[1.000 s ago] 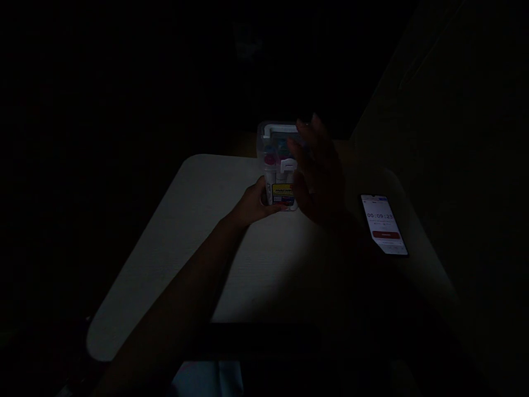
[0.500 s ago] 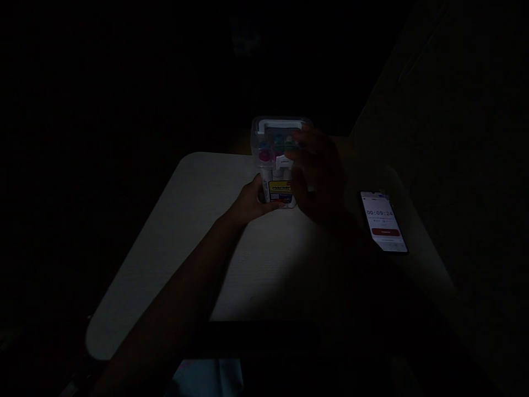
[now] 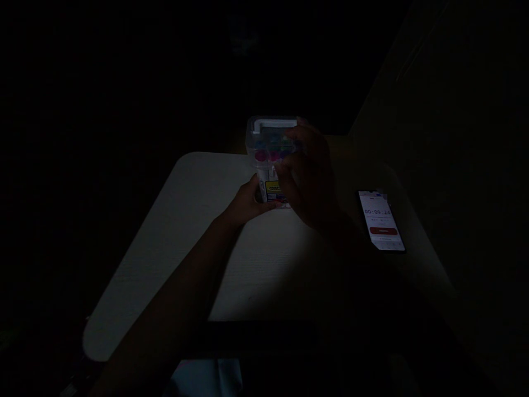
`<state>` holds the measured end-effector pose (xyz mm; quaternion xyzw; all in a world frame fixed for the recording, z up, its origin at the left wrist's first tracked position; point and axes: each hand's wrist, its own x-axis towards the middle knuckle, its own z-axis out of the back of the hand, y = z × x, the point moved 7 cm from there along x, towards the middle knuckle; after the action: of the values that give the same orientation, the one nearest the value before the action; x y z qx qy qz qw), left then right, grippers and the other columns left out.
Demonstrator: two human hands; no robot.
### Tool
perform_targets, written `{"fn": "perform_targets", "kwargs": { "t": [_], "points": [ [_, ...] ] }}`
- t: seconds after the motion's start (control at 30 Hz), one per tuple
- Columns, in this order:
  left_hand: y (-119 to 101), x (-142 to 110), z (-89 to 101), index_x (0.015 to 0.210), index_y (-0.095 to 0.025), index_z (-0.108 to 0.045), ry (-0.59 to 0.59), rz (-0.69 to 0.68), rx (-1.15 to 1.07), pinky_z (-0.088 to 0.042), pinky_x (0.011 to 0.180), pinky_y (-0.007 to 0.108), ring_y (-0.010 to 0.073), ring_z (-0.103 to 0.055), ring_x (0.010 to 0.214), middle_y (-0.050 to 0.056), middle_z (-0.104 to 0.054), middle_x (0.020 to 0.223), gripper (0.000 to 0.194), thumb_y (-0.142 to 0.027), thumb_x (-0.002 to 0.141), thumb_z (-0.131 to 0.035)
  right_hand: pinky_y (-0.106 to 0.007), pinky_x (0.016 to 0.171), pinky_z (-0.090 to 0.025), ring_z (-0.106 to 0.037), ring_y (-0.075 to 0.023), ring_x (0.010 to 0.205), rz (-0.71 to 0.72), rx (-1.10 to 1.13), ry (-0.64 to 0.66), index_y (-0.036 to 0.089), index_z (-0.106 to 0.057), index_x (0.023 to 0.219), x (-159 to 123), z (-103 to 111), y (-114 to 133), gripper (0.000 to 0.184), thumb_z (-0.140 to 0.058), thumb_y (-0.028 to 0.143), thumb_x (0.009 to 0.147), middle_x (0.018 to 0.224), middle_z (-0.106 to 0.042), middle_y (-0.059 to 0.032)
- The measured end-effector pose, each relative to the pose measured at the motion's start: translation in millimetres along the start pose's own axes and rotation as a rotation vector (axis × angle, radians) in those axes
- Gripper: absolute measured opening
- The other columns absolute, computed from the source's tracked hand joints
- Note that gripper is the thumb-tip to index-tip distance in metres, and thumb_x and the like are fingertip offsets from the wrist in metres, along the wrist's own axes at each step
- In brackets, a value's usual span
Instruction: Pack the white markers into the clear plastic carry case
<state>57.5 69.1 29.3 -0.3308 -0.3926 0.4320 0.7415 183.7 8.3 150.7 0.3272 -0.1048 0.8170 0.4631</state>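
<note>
A clear plastic marker case (image 3: 264, 160) stands upright near the far edge of the table. Pink, blue and green marker caps show through its lid, and a white handle (image 3: 275, 122) lies folded on top. Around the lower left side of the case wraps my left hand (image 3: 248, 201), its thumb along the front below the yellow label (image 3: 271, 186). My right hand (image 3: 308, 173) grips the upper right front, with thumb and fingers bent over the lid rim. It covers the white front latch and part of the label.
The pale table (image 3: 165, 237) has rounded corners. A phone (image 3: 382, 221) with a lit timer screen lies on its right side. Light blue fabric (image 3: 206, 377) shows below the near edge. The surroundings are very dark.
My right hand has moved left and closed in on the front of the lid, now covering the white latch. My left hand keeps its hold on the case.
</note>
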Motion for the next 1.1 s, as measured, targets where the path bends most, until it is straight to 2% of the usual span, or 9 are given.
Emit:
{"fn": "perform_targets", "kwargs": {
  "t": [0.3,0.43,0.53,0.57,0.7,0.8,0.87,0.97,1.1],
  "points": [
    [-2.7,0.4,-0.9,0.111,-0.016,-0.052,0.013,0.029,-0.033,-0.056,0.079,0.033,0.0257,-0.067,0.093,0.010,-0.067,0.107,0.072,-0.053,0.056,-0.080,-0.031,0.116,-0.028,-0.027,-0.0116,0.140,0.059,-0.016,-0.063,0.025,-0.066,0.094,-2.7,3.1,-0.8,0.043,-0.024,0.035,0.097,0.135,-0.050,-0.0037],
    [-3.4,-0.6,-0.6,0.113,-0.016,-0.052,0.000,0.006,-0.018,-0.055,0.085,0.037,0.0269,-0.065,0.099,0.011,-0.067,0.110,0.069,-0.051,0.060,-0.079,-0.033,0.118,-0.024,-0.021,-0.0105,0.143,0.089,-0.008,-0.055,0.027,-0.062,0.111,-5.1,-1.2,-8.9,0.041,-0.025,0.035,0.096,0.145,-0.040,-0.0021],
    [-2.8,-1.7,-2.2,0.117,-0.015,-0.051,0.011,0.002,-0.043,-0.054,0.087,0.040,0.0279,-0.065,0.102,0.012,-0.066,0.112,0.071,-0.051,0.062,-0.078,-0.042,0.119,-0.021,-0.013,-0.0162,0.146,0.092,0.081,-0.114,0.028,-0.052,0.128,-2.9,-9.7,-23.4,0.042,-0.028,0.037,0.095,0.151,-0.031,-0.0038],
    [-2.9,-2.1,-3.2,0.118,-0.015,-0.051,0.021,0.001,-0.063,-0.054,0.088,0.041,0.0283,-0.064,0.103,0.012,-0.066,0.113,0.073,-0.051,0.061,-0.078,-0.045,0.118,-0.021,-0.013,-0.0196,0.147,0.115,0.154,-0.189,0.030,-0.051,0.129,-2.1,-9.3,-27.3,0.043,-0.028,0.042,0.095,0.150,-0.031,-0.0031],
    [-3.0,-3.9,-6.6,0.118,-0.015,-0.051,0.055,0.006,-0.128,-0.053,0.090,0.044,0.0294,-0.064,0.103,0.013,-0.065,0.115,0.073,-0.050,0.060,-0.080,-0.046,0.116,-0.027,-0.023,-0.0242,0.144,0.159,0.364,-0.209,0.040,-0.035,0.139,4.4,-14.7,-34.8,0.047,-0.029,0.050,0.094,0.151,-0.030,0.0011],
    [-2.5,-5.7,-9.6,0.114,-0.015,-0.053,0.085,0.015,-0.126,-0.053,0.089,0.045,0.0294,-0.065,0.102,0.013,-0.066,0.113,0.070,-0.049,0.060,-0.080,-0.043,0.116,-0.029,-0.033,-0.0230,0.139,0.158,0.372,-0.274,0.043,-0.024,0.144,6.9,0.7,-30.7,0.050,-0.025,0.053,0.095,0.144,-0.038,-0.0005],
    [-3.8,-7.1,-11.8,0.113,-0.016,-0.053,0.100,-0.002,-0.113,-0.053,0.090,0.044,0.0290,-0.065,0.103,0.012,-0.065,0.114,0.069,-0.049,0.060,-0.080,-0.040,0.115,-0.031,-0.037,-0.0215,0.137,0.171,0.408,-0.323,0.043,-0.023,0.144,7.2,14.6,-26.7,0.049,-0.027,0.051,0.096,0.141,-0.042,-0.0006],
    [-7.7,-9.1,-16.1,0.113,-0.017,-0.053,0.123,-0.035,-0.079,-0.055,0.087,0.042,0.0278,-0.065,0.100,0.011,-0.065,0.113,0.067,-0.050,0.061,-0.079,-0.039,0.113,-0.036,-0.041,-0.0210,0.133,0.135,0.443,-0.361,0.044,-0.030,0.140,7.4,28.8,-29.0,0.044,-0.031,0.048,0.096,0.139,-0.044,0.0016],
    [-17.1,-12.0,-23.3,0.115,-0.015,-0.051,0.169,-0.093,-0.069,-0.056,0.083,0.039,0.0261,-0.066,0.097,0.012,-0.065,0.112,0.066,-0.048,0.064,-0.078,-0.042,0.100,-0.047,-0.051,-0.0253,0.123,0.009,0.444,-0.454,0.043,-0.044,0.131,3.9,41.6,-47.9,0.043,-0.031,0.059,0.093,0.131,-0.051,-0.0007]
  ]
}}
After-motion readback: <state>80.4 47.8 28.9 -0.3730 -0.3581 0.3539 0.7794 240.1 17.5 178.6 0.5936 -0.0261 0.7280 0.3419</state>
